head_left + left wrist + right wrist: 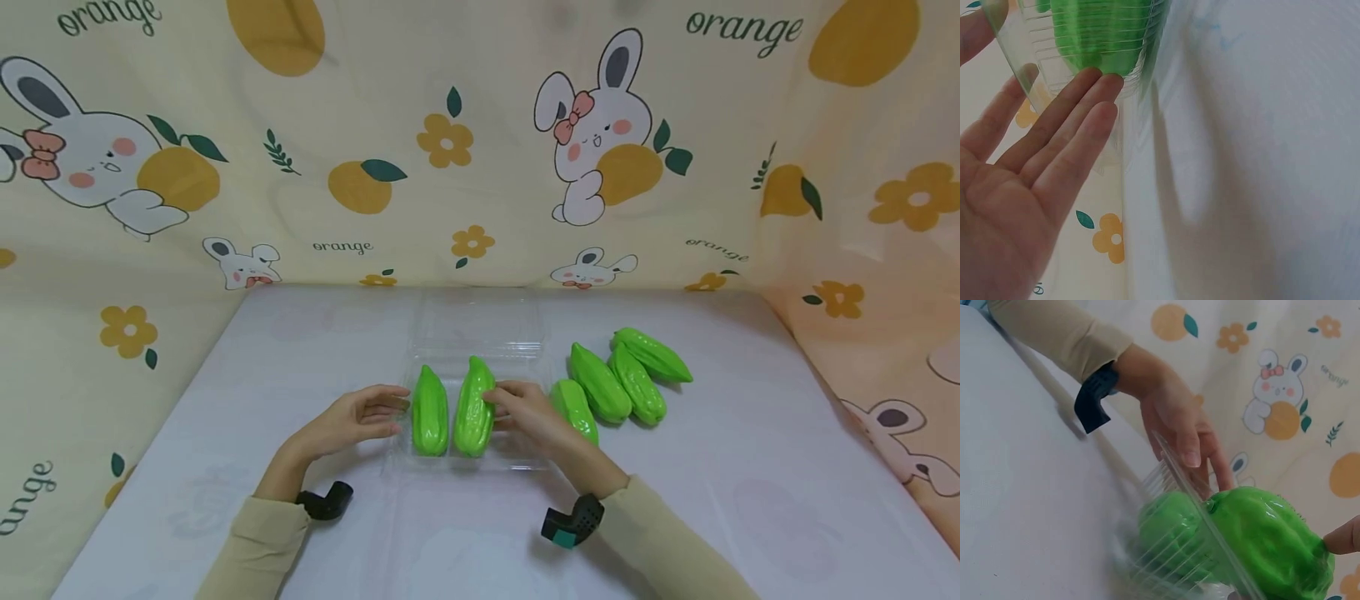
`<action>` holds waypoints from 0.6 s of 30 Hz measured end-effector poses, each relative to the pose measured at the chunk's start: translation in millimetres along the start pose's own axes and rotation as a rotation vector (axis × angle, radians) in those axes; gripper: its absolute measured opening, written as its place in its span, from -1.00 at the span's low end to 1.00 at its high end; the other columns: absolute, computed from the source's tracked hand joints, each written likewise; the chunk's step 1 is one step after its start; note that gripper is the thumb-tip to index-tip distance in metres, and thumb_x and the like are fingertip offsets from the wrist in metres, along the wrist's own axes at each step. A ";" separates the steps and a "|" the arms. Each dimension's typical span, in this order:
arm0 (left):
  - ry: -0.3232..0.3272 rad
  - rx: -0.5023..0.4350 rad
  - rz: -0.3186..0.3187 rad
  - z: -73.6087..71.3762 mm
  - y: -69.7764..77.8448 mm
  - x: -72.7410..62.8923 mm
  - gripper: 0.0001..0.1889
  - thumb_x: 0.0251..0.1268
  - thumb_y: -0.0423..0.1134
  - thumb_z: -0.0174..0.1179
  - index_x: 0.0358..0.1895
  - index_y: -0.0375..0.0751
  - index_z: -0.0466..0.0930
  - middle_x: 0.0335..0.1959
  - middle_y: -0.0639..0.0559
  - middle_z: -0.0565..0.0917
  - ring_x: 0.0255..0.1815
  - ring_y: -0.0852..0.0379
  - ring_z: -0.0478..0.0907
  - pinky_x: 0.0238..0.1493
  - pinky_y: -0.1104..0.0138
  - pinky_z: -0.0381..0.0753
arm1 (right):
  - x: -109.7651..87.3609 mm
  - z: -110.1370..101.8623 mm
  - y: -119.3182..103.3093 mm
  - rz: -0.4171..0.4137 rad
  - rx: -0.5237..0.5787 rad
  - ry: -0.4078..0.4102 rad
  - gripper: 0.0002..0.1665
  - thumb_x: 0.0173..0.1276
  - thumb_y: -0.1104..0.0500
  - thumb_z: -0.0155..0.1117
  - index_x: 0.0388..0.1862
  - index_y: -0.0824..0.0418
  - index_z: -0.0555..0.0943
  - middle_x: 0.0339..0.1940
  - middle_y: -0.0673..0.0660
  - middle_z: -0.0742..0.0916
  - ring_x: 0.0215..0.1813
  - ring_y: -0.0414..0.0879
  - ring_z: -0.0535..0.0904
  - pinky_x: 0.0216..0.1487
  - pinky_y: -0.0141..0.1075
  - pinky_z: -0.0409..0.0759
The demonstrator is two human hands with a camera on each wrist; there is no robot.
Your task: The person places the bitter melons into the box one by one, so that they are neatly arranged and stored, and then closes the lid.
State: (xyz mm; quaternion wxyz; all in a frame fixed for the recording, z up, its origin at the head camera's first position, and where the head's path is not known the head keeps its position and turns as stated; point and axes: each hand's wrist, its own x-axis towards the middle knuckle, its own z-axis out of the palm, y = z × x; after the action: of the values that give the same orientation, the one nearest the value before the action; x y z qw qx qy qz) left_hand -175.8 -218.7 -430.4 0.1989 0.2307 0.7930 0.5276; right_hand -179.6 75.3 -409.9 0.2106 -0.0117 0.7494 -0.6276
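A clear plastic clamshell box lies with its lid folded back behind it. Inside, on the left, is a glossy green ridged toy vegetable, long with a pointed tip. My right hand pinches a second green vegetable by its right side, over the middle of the box. The right wrist view shows this vegetable tilted above the box rim, a fingertip on its end. My left hand has its fingers extended at the box's left wall; in the left wrist view its fingertips are right at the ribbed plastic.
To the right of the box several more green vegetables lie in a loose group, one partly behind my right wrist. A white cloth covers the table. Hanging fabric with rabbits and oranges closes off the back and sides.
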 end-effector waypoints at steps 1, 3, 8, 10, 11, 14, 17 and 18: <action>-0.002 -0.002 0.001 0.1 0.1 0.2 -0.35 0.30 -0.20 0.24 0.35 -0.44 0.25 0.28 -0.45 0.45 0.32 -0.36 0.41 0.30 0.13 0.54 | 0.9 1.0 0.6 0.002 -0.004 0.003 -0.40 0.40 0.17 0.05 0.27 0.59 0.34 0.07 0.44 0.64 -0.22 -0.19 0.64 0.01 -0.24 0.74; -0.003 0.001 0.004 0.2 0.2 0.1 -0.35 0.30 -0.20 0.24 0.35 -0.44 0.25 0.28 -0.45 0.45 0.31 -0.36 0.41 0.30 0.12 0.54 | 2.3 3.6 1.5 0.015 -0.007 0.019 -0.40 0.39 0.17 0.06 0.27 0.57 0.36 0.08 0.44 0.64 -0.20 -0.17 0.64 0.00 -0.25 0.74; -0.006 0.003 0.003 0.3 0.4 -0.5 -0.36 0.32 -0.20 0.23 0.36 -0.44 0.24 0.28 -0.45 0.44 0.31 -0.36 0.41 0.30 0.14 0.54 | 5.3 11.3 2.5 0.034 0.005 0.045 -0.40 0.38 0.18 0.08 0.26 0.57 0.36 0.10 0.44 0.63 -0.16 -0.10 0.67 0.01 -0.23 0.74; -0.010 -0.002 0.000 0.3 0.6 -0.6 -0.36 0.32 -0.20 0.22 0.36 -0.44 0.24 0.28 -0.45 0.44 0.31 -0.36 0.41 0.29 0.19 0.56 | 6.6 13.9 2.1 0.033 0.019 0.045 -0.40 0.37 0.19 0.07 0.26 0.58 0.36 0.11 0.46 0.62 -0.18 -0.11 0.66 0.01 -0.21 0.74; -0.011 0.000 0.000 0.4 0.7 -0.6 -0.36 0.32 -0.20 0.22 0.36 -0.44 0.24 0.28 -0.45 0.44 0.31 -0.36 0.41 0.28 0.22 0.57 | 7.4 15.2 1.9 0.035 0.020 0.049 -0.40 0.37 0.19 0.07 0.26 0.58 0.36 0.10 0.46 0.62 -0.20 -0.12 0.66 0.00 -0.22 0.74; -0.011 -0.007 0.001 0.7 1.1 -0.1 -0.36 0.31 -0.20 0.23 0.36 -0.45 0.24 0.28 -0.45 0.44 0.32 -0.37 0.40 0.27 0.28 0.57 | 10.2 18.1 1.2 0.045 0.030 0.064 -0.41 0.35 0.19 0.09 0.25 0.57 0.38 0.11 0.45 0.62 -0.22 -0.13 0.64 -0.01 -0.22 0.75; -0.007 -0.005 -0.001 0.9 0.7 0.4 -0.36 0.31 -0.20 0.23 0.36 -0.44 0.24 0.29 -0.44 0.44 0.32 -0.36 0.41 0.28 0.27 0.57 | 12.5 20.1 1.8 0.063 0.018 0.093 -0.42 0.33 0.17 0.11 0.22 0.54 0.41 0.10 0.43 0.62 -0.19 -0.09 0.66 0.01 -0.20 0.74; -0.005 -0.004 -0.003 0.9 0.4 0.5 -0.36 0.31 -0.20 0.23 0.36 -0.43 0.25 0.29 -0.43 0.44 0.32 -0.35 0.41 0.28 0.26 0.57 | 12.9 20.6 2.3 0.072 0.012 0.102 -0.42 0.33 0.17 0.13 0.21 0.52 0.41 0.10 0.42 0.62 -0.17 -0.07 0.66 0.02 -0.20 0.73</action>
State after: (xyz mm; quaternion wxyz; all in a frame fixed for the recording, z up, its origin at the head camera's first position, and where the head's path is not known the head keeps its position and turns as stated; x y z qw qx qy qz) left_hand -175.6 -217.6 -430.4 0.2022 0.2306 0.7917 0.5283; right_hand -184.0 52.9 -418.6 0.1946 0.0488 0.7554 -0.6238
